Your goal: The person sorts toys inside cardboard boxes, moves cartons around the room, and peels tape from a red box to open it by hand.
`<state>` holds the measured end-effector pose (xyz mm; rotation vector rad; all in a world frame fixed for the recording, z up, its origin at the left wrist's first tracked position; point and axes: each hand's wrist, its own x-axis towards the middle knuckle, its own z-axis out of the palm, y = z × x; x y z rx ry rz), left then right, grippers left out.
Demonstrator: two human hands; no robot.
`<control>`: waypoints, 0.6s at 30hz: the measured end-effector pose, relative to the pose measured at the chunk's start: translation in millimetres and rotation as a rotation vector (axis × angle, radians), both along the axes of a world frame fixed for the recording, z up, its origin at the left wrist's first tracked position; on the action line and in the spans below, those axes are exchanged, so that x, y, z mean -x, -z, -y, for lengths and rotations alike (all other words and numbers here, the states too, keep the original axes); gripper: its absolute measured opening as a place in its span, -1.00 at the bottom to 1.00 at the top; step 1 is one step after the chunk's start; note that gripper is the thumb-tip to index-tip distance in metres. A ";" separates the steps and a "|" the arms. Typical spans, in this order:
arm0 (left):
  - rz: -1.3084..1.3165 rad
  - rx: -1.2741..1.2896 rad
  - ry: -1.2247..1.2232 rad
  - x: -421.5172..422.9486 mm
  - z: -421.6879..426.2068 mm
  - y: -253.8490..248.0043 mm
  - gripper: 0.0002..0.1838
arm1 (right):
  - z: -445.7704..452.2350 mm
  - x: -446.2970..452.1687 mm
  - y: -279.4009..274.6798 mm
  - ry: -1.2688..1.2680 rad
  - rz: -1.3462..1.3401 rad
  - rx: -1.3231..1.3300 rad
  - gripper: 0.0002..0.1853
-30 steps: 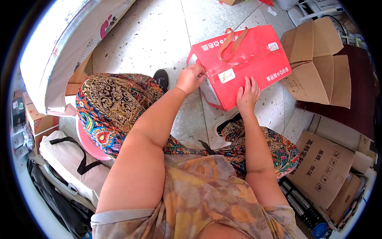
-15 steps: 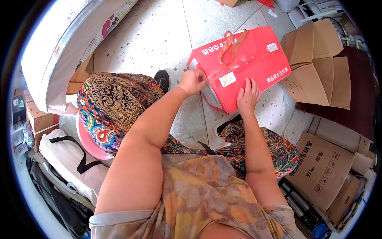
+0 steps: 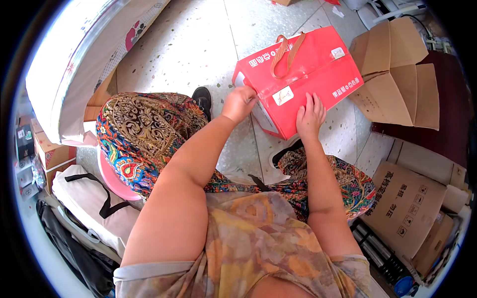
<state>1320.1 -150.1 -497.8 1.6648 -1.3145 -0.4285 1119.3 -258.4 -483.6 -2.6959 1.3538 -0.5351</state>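
Observation:
A red gift box (image 3: pixel 318 74) with white lettering and a brown ribbon handle (image 3: pixel 288 55) stands on the floor between my feet. At its left end my left hand (image 3: pixel 239 103) is closed, thumb and fingers pinched together against the top edge; what they grip is hidden. My right hand (image 3: pixel 311 116) lies flat on the near part of the lid, its fingers stretched out. Between the two hands, a white label (image 3: pixel 282 96) is stuck over the lid's seam. A second small pale sticker (image 3: pixel 338 53) sits near the far right end.
An open brown carton (image 3: pixel 392 84) stands right of the red box. A larger carton (image 3: pixel 405 208) leans at the lower right. On the left are a cloth-covered piece of furniture (image 3: pixel 74 69), a pink basin (image 3: pixel 110 176) and a white bag (image 3: pixel 89 198) with black straps.
My left hand has turned slightly and its fingers look more curled at the box edge. My right hand stays on the lid. The whole view has shifted a little.

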 end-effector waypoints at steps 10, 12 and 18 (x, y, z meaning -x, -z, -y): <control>-0.024 -0.170 -0.100 5.3 -0.9 -7.2 -0.92 | -1.0 -1.1 0.6 0.012 0.038 0.027 -0.56; -0.035 -0.208 -0.058 2.3 0.9 -8.0 -0.93 | -1.8 -1.4 0.5 0.038 0.047 0.027 -0.56; 0.152 -0.172 0.178 -9.4 6.8 -10.2 -0.94 | -1.1 1.2 7.1 0.060 0.064 0.038 -0.57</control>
